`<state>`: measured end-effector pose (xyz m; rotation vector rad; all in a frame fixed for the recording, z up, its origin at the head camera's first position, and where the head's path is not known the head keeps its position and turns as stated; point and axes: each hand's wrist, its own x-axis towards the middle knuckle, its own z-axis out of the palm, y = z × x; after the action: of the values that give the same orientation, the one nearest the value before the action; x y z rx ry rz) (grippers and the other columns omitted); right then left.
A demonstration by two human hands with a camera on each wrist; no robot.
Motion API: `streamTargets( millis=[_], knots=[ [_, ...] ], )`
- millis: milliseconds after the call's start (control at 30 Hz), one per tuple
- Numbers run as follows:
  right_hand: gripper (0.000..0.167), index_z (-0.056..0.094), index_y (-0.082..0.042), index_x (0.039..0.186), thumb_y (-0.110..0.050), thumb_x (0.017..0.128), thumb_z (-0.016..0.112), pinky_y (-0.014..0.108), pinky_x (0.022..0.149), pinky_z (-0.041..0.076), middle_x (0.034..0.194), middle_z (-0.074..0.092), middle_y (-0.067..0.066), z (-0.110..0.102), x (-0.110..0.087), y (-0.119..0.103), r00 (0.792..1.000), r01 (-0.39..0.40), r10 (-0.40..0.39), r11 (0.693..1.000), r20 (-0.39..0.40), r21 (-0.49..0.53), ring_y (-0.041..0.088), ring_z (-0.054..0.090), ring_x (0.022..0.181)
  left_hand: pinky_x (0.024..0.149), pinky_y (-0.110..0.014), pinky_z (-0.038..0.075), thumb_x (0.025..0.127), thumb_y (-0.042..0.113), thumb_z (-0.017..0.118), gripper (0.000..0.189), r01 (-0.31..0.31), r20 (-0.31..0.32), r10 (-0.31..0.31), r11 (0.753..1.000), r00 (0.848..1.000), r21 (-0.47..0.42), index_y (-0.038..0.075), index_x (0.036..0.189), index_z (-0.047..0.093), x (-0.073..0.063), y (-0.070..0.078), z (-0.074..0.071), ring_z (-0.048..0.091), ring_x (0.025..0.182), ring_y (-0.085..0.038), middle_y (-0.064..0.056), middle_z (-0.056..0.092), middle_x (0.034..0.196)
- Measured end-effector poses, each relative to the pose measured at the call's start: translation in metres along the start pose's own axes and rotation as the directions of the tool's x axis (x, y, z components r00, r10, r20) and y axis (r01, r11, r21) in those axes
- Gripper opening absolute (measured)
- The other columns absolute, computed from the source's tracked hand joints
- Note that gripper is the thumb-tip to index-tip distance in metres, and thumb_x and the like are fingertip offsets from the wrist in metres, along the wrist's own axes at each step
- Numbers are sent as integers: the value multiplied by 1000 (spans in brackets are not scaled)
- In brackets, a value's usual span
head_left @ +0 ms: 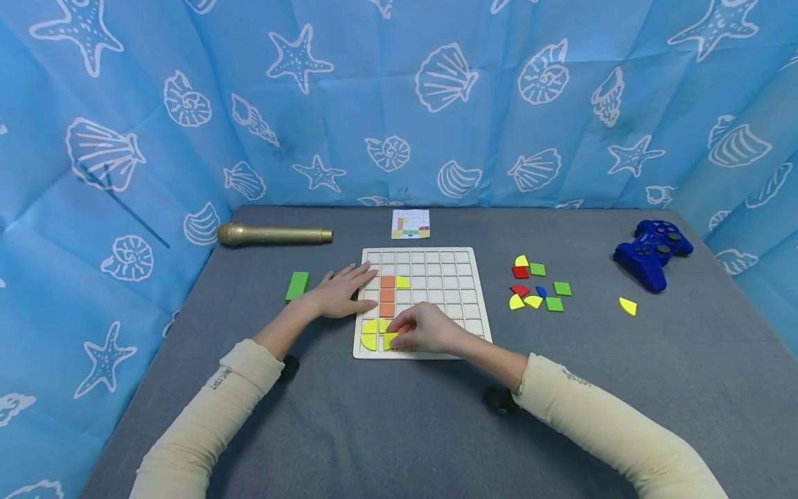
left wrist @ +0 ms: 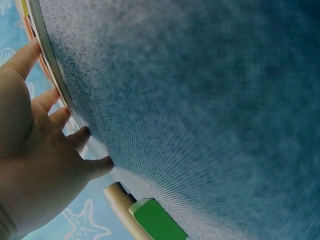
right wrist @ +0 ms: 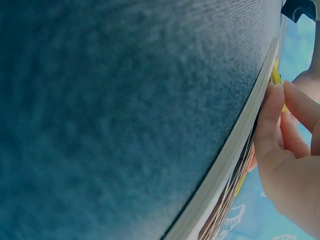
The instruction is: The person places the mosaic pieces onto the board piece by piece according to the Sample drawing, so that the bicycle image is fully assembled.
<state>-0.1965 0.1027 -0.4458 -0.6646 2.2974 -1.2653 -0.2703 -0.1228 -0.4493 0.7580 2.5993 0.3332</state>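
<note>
A pale grid board (head_left: 449, 284) lies on the grey cloth. My left hand (head_left: 341, 292) rests on its left edge with the fingers spread; the left wrist view shows the fingertips along the rim. Near the board's front-left corner, my right hand (head_left: 427, 329) pinches a yellow tile (right wrist: 276, 76) between thumb and finger, at the grid's surface. Beside it sit several yellow quarter-circle tiles (head_left: 369, 342). Farther up stands a column of orange square tiles (head_left: 387, 296), with another yellow quarter-circle (head_left: 403, 282) at its top right. The right hand covers part of the front rows.
Behind the board lies a pattern card (head_left: 411, 224). A gold microphone (head_left: 274, 234) and a green block (head_left: 298, 285) are on the left. To the right are loose green squares (head_left: 554, 304), red, blue and yellow pieces, a lone yellow piece (head_left: 627, 306) and a blue game controller (head_left: 651, 253).
</note>
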Motion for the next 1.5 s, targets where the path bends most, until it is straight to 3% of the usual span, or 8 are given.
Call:
streamTargets(
  millis=[233, 500, 1100, 1300, 1500],
  knots=[
    [13, 73, -3, 95, -12, 85, 74, 22, 55, 44, 71, 63, -4, 0, -1, 0, 998, 45, -49, 992, -33, -116, 6, 53, 60, 108, -62, 5, 97, 50, 47, 73, -6, 3, 6, 1000, 1000, -8, 16, 154, 18, 0, 1, 0, 5, 143, -33, -6, 8, 159],
    [11, 74, -5, 95, -12, 88, 70, 23, 57, 45, 79, 67, -4, -2, -3, -2, 997, 35, -42, 993, -58, -110, 7, 54, 64, 108, -62, 5, 97, 49, 47, 73, -7, 0, 7, 1000, 1000, 1, 15, 155, 17, 0, 3, -1, 5, 143, -33, -7, 8, 159],
    [16, 71, -2, 100, -15, 93, 64, 28, 59, 51, 78, 68, 5, -2, -3, -6, 998, -69, 70, 995, -3, 74, 17, 63, 68, 108, -62, 4, 97, 49, 47, 72, 6, -3, -6, 1000, 1000, -4, 16, 154, 18, 0, 4, -2, 5, 143, -33, -7, 9, 159],
    [21, 69, -3, 108, -18, 94, 62, 31, 66, 54, 86, 70, 8, -5, -5, -2, 986, -165, 154, 961, 66, 220, 19, 65, 76, 108, -63, 5, 97, 49, 48, 72, 3, -3, -3, 1000, 1000, -6, 15, 154, 19, 0, 2, -1, 5, 143, -33, -7, 9, 159],
    [28, 63, 1, 117, -18, 96, 60, 34, 76, 54, 99, 69, 12, -11, -9, 0, 973, -211, 164, 916, 162, 342, 22, 64, 84, 108, -63, 5, 97, 49, 48, 73, 0, -2, 0, 1000, 1000, -11, 15, 154, 19, -2, 2, -1, 5, 143, -34, -7, 8, 159]
  ],
)
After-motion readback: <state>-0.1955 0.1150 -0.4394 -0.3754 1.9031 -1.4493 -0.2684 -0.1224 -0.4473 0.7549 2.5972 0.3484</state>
